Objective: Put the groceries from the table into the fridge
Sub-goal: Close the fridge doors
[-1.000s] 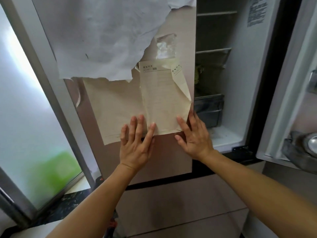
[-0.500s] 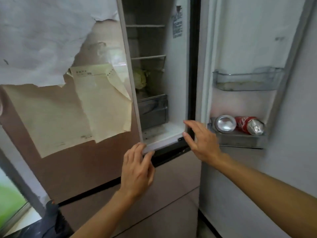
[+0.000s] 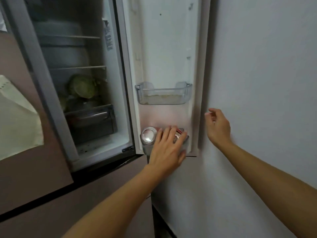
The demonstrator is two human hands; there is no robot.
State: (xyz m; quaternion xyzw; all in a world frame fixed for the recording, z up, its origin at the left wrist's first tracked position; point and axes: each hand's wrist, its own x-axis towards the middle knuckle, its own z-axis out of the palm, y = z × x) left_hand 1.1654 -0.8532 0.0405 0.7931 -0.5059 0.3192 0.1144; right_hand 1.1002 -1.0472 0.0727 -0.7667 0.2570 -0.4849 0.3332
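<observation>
Reaching into the open fridge door's bottom shelf [image 3: 186,143], the left hand [image 3: 167,148] lies spread over two cans [image 3: 148,136] lying on their sides; the right hand [image 3: 217,128] hovers open, empty. Nudged carelessly, cans could roll out.

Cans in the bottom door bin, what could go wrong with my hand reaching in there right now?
1. The cans lie on their sides in the lower door bin; the left hand over them could nudge one into rolling out.
2. The right hand sits by the open door's edge, next to the wall, and might get pinched there.
</observation>
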